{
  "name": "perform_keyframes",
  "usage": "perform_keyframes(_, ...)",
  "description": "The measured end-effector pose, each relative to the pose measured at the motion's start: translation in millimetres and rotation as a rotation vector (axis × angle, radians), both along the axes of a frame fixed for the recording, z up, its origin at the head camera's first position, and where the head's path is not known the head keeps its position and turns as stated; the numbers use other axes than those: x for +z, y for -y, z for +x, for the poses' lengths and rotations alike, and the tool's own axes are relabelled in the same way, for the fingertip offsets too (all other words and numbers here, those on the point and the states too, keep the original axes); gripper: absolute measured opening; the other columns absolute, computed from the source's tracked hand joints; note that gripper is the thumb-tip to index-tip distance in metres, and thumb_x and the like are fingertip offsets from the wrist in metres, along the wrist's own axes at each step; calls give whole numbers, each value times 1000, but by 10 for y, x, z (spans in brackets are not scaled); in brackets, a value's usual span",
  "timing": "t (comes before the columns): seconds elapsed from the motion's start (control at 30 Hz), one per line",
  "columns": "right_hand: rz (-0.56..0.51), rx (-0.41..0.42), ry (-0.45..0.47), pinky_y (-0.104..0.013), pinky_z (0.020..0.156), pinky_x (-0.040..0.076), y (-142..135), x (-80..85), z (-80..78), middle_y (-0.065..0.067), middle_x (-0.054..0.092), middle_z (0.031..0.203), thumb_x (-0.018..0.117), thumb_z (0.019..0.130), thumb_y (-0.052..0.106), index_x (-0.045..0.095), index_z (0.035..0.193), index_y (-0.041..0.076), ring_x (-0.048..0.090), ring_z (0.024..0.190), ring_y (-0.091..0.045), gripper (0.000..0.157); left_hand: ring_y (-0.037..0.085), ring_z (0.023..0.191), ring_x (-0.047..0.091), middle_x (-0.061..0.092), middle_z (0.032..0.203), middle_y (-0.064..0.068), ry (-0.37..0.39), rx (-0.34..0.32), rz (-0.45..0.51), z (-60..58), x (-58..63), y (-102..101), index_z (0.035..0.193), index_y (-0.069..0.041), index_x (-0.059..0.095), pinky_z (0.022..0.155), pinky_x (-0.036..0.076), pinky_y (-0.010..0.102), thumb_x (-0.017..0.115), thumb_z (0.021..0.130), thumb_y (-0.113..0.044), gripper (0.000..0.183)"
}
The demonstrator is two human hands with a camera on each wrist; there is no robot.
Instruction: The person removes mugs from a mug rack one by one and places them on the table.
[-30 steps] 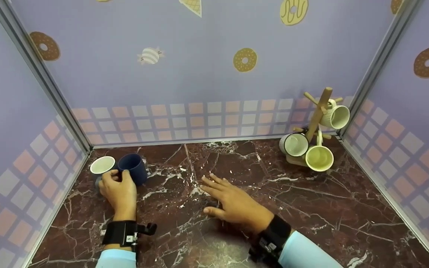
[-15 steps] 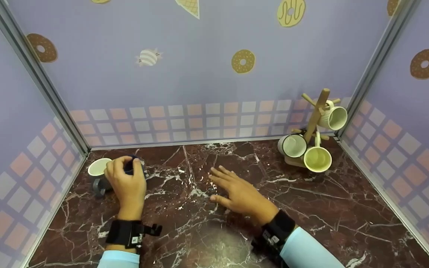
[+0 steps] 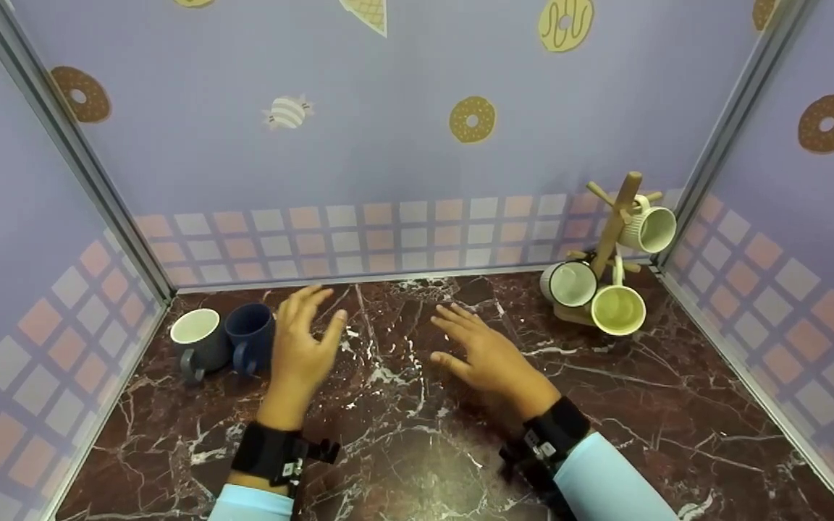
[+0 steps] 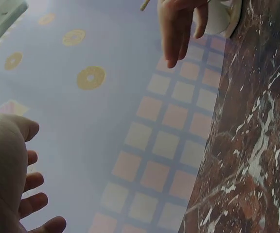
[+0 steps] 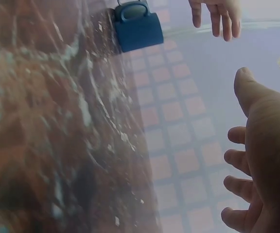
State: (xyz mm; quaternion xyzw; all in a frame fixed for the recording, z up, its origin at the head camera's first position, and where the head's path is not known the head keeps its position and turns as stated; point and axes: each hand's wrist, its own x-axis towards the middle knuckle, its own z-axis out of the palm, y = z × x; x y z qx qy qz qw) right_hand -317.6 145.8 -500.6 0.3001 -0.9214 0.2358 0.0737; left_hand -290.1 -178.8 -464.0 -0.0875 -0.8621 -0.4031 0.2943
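Note:
My left hand (image 3: pixel 302 344) is held over the table with fingers loosely extended and holds nothing. Just to its left stand a dark blue mug (image 3: pixel 249 329) and, beside that, a grey mug (image 3: pixel 203 351) with a pale inside; both are upright, handles toward me. The hand overlaps the blue mug's right edge in the head view. My right hand (image 3: pixel 493 354) is also held over the table, fingers spread and holding nothing. In the right wrist view the blue mug (image 5: pixel 140 31) shows at the top, with the left hand (image 5: pixel 220 14) beyond it.
At the back right stands a wooden mug tree (image 3: pixel 616 231). On it hang a ribbed cream mug (image 3: pixel 650 228), a black-rimmed white mug (image 3: pixel 569 284) and a yellow mug (image 3: pixel 618 311). Patterned panels (image 3: pixel 388 166) wall in the dark red marbled table (image 3: pixel 402 463).
My left hand has moved from the blue mug to the right and loosened its fingers, leaving the mug standing beside the grey one. My right hand has shifted slightly right and away from me.

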Motion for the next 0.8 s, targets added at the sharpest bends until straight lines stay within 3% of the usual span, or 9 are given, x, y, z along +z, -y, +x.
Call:
perform_keyframes(0.2,-43,-82,0,-64,141,30,-168,128,-65,3,35,186,63,112,60,48,173,21,29,176,-30,74,45,163,46,55,173,15,51,-114,-133,35,-9,-255,159,-8,63,134,39,73,70,111,-35,56)
perform_keyframes(0.37,-58,-146,-8,-66,140,32,-370,294,-124,2,36,186,63,112,61,49,173,22,31,175,-32,74,48,164,44,51,176,16,73,-168,-197,82,-76,-413,161,-9,61,133,38,75,70,111,-39,59)
perform_keyframes(0.6,-59,-242,2,-64,144,23,-727,653,-266,-1,32,187,61,113,56,48,173,20,27,176,-35,71,47,167,40,47,179,14,100,-206,-250,152,-138,-583,163,-12,60,135,35,74,69,111,-43,62)
perform_keyframes(0.8,-7,-309,-66,-66,144,22,-1107,1011,-409,-9,39,185,65,115,46,53,168,12,29,175,-41,64,44,171,35,44,182,11,132,-250,-295,216,-172,-711,165,-14,58,137,31,74,67,111,-48,64)
